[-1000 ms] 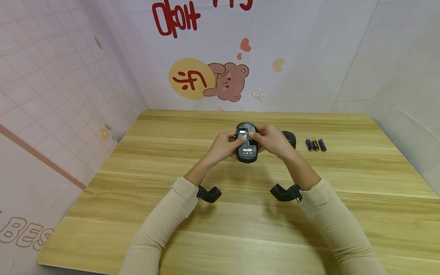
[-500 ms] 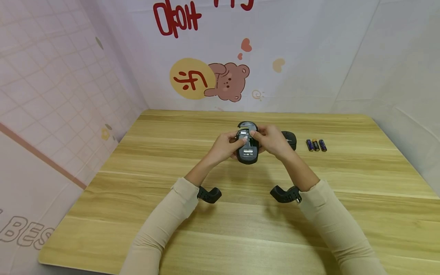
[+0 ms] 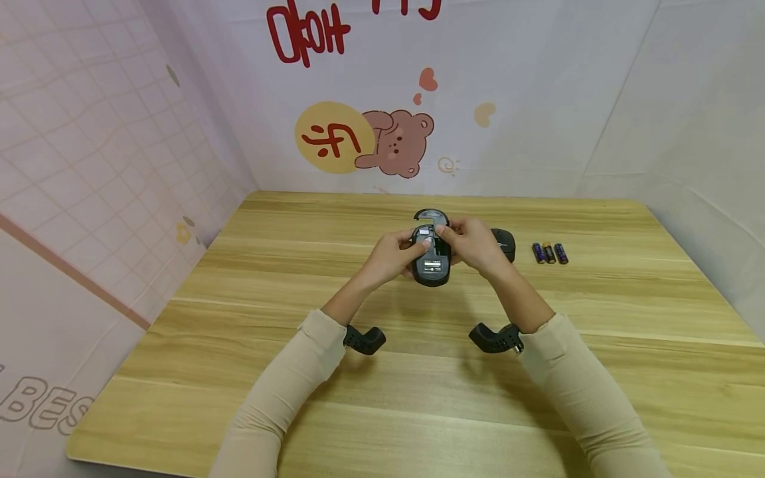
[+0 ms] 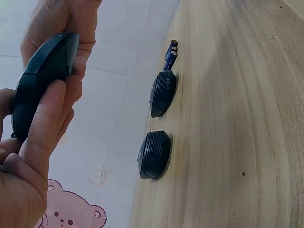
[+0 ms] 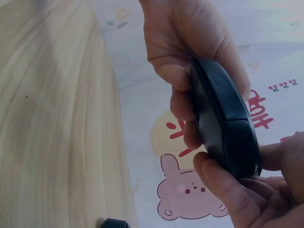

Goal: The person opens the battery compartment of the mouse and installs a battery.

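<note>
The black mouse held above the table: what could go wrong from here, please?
The cover sticks out from the far end of the mouse and may come off suddenly, falling onto the table. Held in the air, the mouse could slip if the left grip or right grip loosens. The three batteries are cylindrical and might roll if bumped.

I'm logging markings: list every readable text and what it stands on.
"BES": grey outlined letters on the pale gridded left wall.
Red lettering, white back wall: partly cut off, unsure.
Red character, yellow printed circle: stylised, unsure.
White label, underside of held black plastic mouse: too small.
Light mark, resting black rounded mouse: too blurred.
Print, three dark cylindrical batteries: too small.
</note>
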